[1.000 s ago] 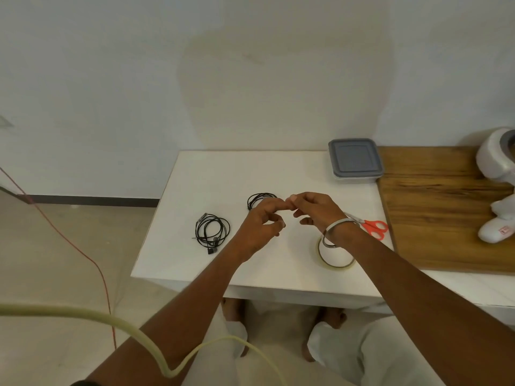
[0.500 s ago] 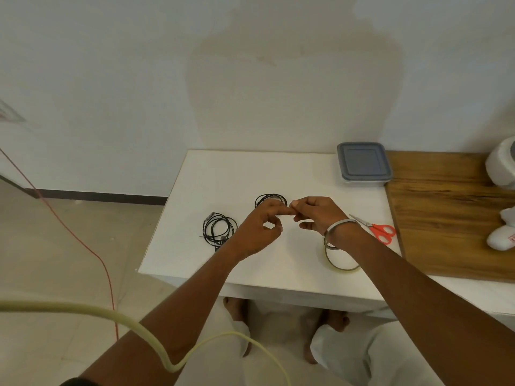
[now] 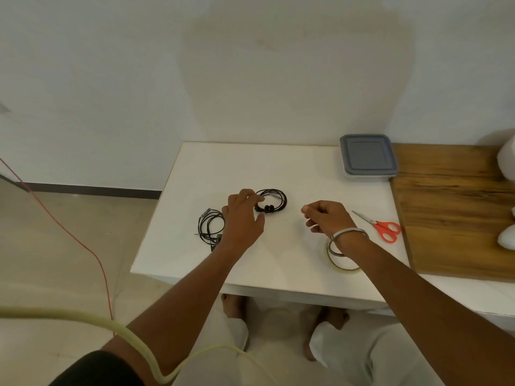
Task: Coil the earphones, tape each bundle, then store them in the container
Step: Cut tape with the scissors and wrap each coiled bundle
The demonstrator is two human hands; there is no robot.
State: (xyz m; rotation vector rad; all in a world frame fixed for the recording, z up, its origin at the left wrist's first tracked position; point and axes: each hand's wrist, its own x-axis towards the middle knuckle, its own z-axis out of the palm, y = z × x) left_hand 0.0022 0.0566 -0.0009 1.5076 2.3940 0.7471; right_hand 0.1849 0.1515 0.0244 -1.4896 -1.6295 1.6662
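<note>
Left fingers [image 3: 252, 197] spread, touching coiled earphones [image 3: 271, 203]; right fingers [image 3: 309, 211] pinched, contents unclear.

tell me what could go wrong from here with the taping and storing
1. The left hand reaches the coiled earphones; a one-sided lift may let the loops spring loose.
2. The right hand is pinched as if on a tape strip, too thin to confirm; it might fold onto itself.
3. The container is lidded, so both hands may be busy when it needs opening.
</note>
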